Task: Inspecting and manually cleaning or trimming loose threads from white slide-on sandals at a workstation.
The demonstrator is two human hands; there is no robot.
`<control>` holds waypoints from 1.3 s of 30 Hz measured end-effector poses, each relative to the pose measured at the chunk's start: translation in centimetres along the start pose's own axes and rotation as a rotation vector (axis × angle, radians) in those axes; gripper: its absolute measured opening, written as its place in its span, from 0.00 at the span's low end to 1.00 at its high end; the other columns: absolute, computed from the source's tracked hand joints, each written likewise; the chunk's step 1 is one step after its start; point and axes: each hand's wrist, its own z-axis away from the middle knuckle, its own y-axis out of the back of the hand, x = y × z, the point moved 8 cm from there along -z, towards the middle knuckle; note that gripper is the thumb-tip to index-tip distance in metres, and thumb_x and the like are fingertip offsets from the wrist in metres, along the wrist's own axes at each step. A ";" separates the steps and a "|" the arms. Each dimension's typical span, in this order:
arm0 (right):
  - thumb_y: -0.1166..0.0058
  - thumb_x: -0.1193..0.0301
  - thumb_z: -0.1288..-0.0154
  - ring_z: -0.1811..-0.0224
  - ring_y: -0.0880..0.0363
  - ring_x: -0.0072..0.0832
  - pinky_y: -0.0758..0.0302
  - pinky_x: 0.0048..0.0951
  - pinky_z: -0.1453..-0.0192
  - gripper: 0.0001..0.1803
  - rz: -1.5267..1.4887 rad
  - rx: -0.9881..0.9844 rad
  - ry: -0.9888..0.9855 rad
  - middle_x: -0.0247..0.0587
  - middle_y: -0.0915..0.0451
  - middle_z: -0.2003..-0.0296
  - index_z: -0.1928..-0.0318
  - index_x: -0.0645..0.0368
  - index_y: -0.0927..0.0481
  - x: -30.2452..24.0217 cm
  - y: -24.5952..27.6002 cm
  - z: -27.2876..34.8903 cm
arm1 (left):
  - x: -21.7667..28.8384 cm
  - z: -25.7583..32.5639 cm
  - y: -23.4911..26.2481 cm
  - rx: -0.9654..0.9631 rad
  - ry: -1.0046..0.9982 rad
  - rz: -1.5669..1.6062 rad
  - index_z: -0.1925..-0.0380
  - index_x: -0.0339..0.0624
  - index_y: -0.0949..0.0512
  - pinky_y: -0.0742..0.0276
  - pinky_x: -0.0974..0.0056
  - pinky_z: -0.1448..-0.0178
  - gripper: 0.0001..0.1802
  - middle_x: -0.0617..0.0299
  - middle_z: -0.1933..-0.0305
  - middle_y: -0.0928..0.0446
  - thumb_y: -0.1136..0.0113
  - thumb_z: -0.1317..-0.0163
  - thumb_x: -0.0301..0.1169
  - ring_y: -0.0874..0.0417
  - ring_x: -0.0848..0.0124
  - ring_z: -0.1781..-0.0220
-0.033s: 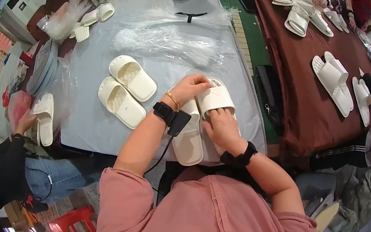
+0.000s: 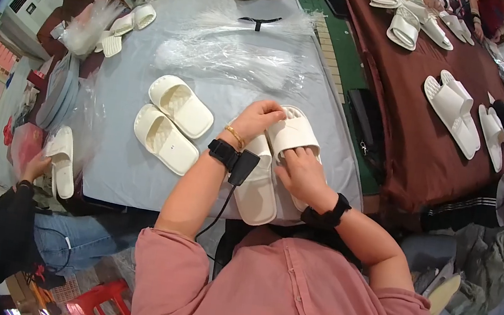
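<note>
A white slipper (image 2: 294, 134) lies on the grey table (image 2: 116, 164) gripped between both hands, the left hand (image 2: 259, 118) grasping its top edge, the right hand (image 2: 302, 176) clasping its near side, a second slipper (image 2: 257, 187) beneath the left wrist and a pair of slippers (image 2: 172, 122) left of them.

A grey table (image 2: 116, 158) is seen at the centre of the frame, and a maroon-covered table (image 2: 410, 134) at the upper right. A green strip (image 2: 336, 60) is laid between them. A red stool (image 2: 98, 310) is placed at the lower left.
</note>
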 end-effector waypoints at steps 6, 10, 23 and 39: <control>0.44 0.74 0.41 0.66 0.20 0.43 0.24 0.34 0.64 0.07 -0.437 0.268 0.011 0.49 0.20 0.67 0.62 0.61 0.19 1.7 3.9 0.3 | 1.2 1.7 1.1 0.104 -0.101 0.036 0.64 0.38 0.22 0.29 0.74 0.53 0.06 0.67 0.65 0.21 0.42 0.36 0.29 0.24 0.79 0.61; 0.45 0.74 0.40 0.66 0.19 0.35 0.24 0.31 0.62 0.09 -0.580 0.327 -0.103 0.47 0.18 0.67 0.59 0.63 0.19 4.3 4.2 -3.7 | 1.4 2.8 0.6 0.086 -0.136 0.025 0.64 0.38 0.22 0.29 0.73 0.53 0.05 0.66 0.64 0.20 0.42 0.36 0.28 0.23 0.79 0.60; 0.47 0.76 0.39 0.65 0.22 0.20 0.26 0.21 0.61 0.08 -1.031 0.089 -0.294 0.37 0.18 0.67 0.63 0.67 0.20 5.1 0.0 -8.6 | 0.5 2.9 -0.3 0.059 -0.149 0.030 0.63 0.37 0.22 0.29 0.73 0.52 0.06 0.67 0.63 0.21 0.43 0.35 0.29 0.23 0.79 0.59; 0.49 0.77 0.37 0.64 0.24 0.17 0.28 0.19 0.59 0.05 -1.268 0.184 -0.164 0.32 0.21 0.67 0.61 0.63 0.24 4.9 -0.1 -7.8 | 0.6 4.0 1.6 0.320 -0.186 0.104 0.68 0.39 0.20 0.38 0.77 0.71 0.07 0.74 0.73 0.24 0.41 0.37 0.32 0.32 0.86 0.74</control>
